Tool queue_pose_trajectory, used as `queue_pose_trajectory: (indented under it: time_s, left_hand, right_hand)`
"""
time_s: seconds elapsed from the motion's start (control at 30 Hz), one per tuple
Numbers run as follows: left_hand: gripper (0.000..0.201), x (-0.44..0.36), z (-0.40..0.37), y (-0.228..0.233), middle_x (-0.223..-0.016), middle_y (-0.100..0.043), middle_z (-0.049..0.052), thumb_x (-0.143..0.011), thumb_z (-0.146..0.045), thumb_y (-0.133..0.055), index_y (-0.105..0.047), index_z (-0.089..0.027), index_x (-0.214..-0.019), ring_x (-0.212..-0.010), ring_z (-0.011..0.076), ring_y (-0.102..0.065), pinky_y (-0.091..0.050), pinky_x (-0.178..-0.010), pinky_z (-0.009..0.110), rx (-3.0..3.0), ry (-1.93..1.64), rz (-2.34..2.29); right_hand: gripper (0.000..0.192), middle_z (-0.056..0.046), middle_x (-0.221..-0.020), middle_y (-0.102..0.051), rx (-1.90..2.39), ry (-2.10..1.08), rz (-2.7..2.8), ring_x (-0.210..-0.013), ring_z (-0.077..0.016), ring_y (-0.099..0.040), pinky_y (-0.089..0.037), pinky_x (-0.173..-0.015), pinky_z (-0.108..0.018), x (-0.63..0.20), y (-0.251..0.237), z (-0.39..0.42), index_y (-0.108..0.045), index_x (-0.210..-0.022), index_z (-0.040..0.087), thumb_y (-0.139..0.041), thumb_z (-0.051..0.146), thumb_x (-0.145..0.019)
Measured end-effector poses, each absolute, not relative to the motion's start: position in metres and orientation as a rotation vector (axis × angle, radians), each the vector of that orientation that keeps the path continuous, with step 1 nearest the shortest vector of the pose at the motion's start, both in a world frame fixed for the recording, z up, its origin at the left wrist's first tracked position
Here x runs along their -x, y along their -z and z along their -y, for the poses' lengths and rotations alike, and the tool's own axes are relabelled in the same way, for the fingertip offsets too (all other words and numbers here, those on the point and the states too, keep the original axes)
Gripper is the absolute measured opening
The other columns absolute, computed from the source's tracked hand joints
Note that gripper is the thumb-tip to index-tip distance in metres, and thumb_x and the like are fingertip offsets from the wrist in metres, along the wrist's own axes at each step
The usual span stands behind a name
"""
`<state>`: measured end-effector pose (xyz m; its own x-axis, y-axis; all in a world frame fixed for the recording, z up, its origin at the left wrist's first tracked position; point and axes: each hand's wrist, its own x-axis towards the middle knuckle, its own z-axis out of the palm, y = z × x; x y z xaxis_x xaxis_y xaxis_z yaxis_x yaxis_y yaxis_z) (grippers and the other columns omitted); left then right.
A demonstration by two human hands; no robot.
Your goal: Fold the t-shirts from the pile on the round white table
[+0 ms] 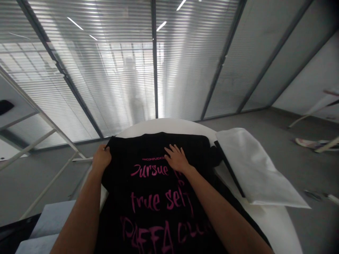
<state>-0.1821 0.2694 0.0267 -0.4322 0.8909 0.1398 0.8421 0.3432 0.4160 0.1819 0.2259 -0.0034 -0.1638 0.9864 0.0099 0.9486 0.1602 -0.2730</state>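
Note:
A black T-shirt [156, 144] with pink lettering lies spread out, its printed side up, over a round white table [164, 124]. At the shirt's upper left edge, my left hand [102, 158] is closed with the fabric pinched in its fingers. My right hand [177, 158] rests flat on the upper chest of the shirt, fingers spread, covering part of the print. The shirt's lower end runs out of view at the bottom.
On the table's right side lies a white bag [246, 165] with a black strip along its edge. A white metal frame [47, 120] stands at left, above pale folded cloths or sheets [53, 218]. Glass panels with blinds [127, 81] rise behind the table.

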Motion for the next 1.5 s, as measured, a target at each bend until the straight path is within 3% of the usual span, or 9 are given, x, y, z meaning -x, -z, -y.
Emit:
queue_pose_trajectory:
  time_s: [0.2,0.37,0.53,0.77,0.87,0.97,1.1,1.3,1.5]
  left_hand:
    - [0.041,0.186,-0.292,-0.04,-0.113,-0.066,0.02,-0.093,-0.038,-0.035,-0.053,-0.018,-0.124,-0.109,0.0353,-0.062,-0.048,-0.087,0.047,-1.572,-0.585,-2.483]
    - [0.048,0.144,-0.281,-0.035,-0.126,-0.053,0.029,-0.087,-0.026,-0.041,-0.048,-0.007,-0.131,-0.12,0.0415,-0.051,-0.043,-0.092,0.053,-1.554,-0.661,-2.713]
    - [0.052,0.062,-0.253,-0.018,-0.138,-0.048,0.019,-0.089,-0.029,-0.045,-0.049,-0.017,-0.139,-0.13,0.0328,-0.042,-0.037,-0.103,0.047,-2.198,-0.695,-2.346]
    - [0.053,0.025,-0.246,0.013,-0.147,-0.044,0.016,-0.092,-0.037,-0.042,-0.05,-0.021,-0.141,-0.139,0.032,-0.036,-0.024,-0.114,0.05,-2.33,-0.476,-2.093]
    - [0.053,0.031,-0.246,0.014,-0.149,-0.043,0.014,-0.092,-0.036,-0.041,-0.049,-0.021,-0.142,-0.14,0.0311,-0.035,-0.024,-0.115,0.05,-2.356,-0.466,-2.072]
    - [0.05,0.031,-0.243,0.013,-0.148,-0.045,0.013,-0.091,-0.032,-0.042,-0.054,-0.02,-0.138,-0.139,0.0292,-0.036,-0.025,-0.115,0.048,-2.356,-0.465,-2.101]
    - [0.046,0.028,-0.239,0.009,-0.144,-0.05,0.012,-0.09,-0.029,-0.043,-0.062,-0.019,-0.13,-0.136,0.0278,-0.042,-0.028,-0.115,0.044,-2.351,-0.501,-2.114]
    - [0.044,0.033,-0.241,0.009,-0.142,-0.053,0.009,-0.089,-0.028,-0.044,-0.064,-0.02,-0.127,-0.134,0.0254,-0.044,-0.03,-0.115,0.041,-2.32,-0.52,-2.089]
    - [0.044,0.035,-0.244,0.012,-0.142,-0.052,0.01,-0.089,-0.027,-0.044,-0.064,-0.02,-0.127,-0.134,0.0264,-0.044,-0.031,-0.115,0.042,-2.331,-0.512,-2.078]
  right_hand:
    - [0.055,-0.008,-0.157,-0.029,1.84,-0.157,2.258,-0.146,-0.0254,-0.02,-0.011,-0.117,-0.049,-0.173,0.013,-0.244,-0.04,-0.147,0.028,-0.033,0.05,-0.097]
    - [0.055,-0.005,-0.155,-0.035,1.828,-0.1,2.249,-0.146,-0.0242,-0.02,-0.011,-0.118,-0.047,-0.173,0.019,-0.247,-0.042,-0.146,0.029,-0.041,0.049,-0.094]
    - [0.049,-0.004,-0.144,-0.05,1.827,-0.16,2.15,-0.141,-0.0191,-0.033,-0.018,-0.118,-0.042,-0.172,0.013,-0.241,-0.049,-0.141,0.029,-0.044,0.037,-0.093]
    - [0.042,-0.002,-0.122,-0.067,1.757,-0.132,1.964,-0.115,-0.0164,-0.058,-0.035,-0.107,-0.031,-0.193,-0.013,-0.235,-0.064,-0.125,0.027,-0.046,0.02,-0.088]
    - [0.04,-0.006,-0.116,-0.069,1.926,0.007,1.717,-0.11,-0.0201,-0.06,-0.038,-0.102,-0.033,-0.232,-0.031,-0.229,-0.068,-0.117,0.022,-0.041,0.019,-0.088]
    - [0.042,-0.015,-0.117,-0.067,2.245,0.149,1.381,-0.113,-0.0291,-0.057,-0.037,-0.1,-0.042,-0.278,-0.043,-0.223,-0.064,-0.123,0.016,-0.043,0.021,-0.086]
    - [0.049,-0.022,-0.117,-0.064,2.35,0.022,1.424,-0.115,-0.0293,-0.057,-0.037,-0.101,-0.039,-0.307,-0.035,-0.221,-0.056,-0.13,0.004,-0.042,0.02,-0.086]
    - [0.054,-0.02,-0.128,-0.059,2.368,-0.169,1.473,-0.12,-0.033,-0.053,-0.039,-0.1,-0.046,-0.296,-0.012,-0.226,-0.054,-0.135,0.012,-0.046,0.021,-0.083]
    - [0.046,-0.007,-0.122,-0.067,2.173,-0.288,1.522,-0.113,-0.0244,-0.06,-0.043,-0.097,-0.034,-0.305,-0.016,-0.236,-0.06,-0.129,0.02,-0.043,0.024,-0.086]
